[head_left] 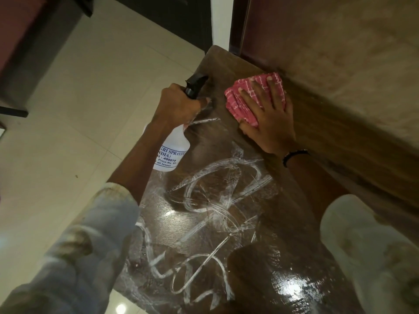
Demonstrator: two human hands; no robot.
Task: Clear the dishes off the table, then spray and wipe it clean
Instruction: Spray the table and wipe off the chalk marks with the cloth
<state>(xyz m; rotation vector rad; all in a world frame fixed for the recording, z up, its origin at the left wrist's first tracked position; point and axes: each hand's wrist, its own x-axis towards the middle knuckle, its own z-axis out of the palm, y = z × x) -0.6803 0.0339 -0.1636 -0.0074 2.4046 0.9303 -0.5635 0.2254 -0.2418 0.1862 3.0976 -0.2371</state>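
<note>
Right hand [269,123] presses flat on cloth [256,98] at bench [226,223] far corner to wipe foam; left hand [179,105] grip wraps sprayer [170,150] neck, held clear, ready. No dishes visible.

On the spray bottle [170,152], left of centre, we read partly cut-off blue print: "SPRAYER", "INDIA)", "400078", "Price Rs.", "all taxes)".

Head view looks steeply down, close over the table [226,223], edges seemingly blurred.
</note>
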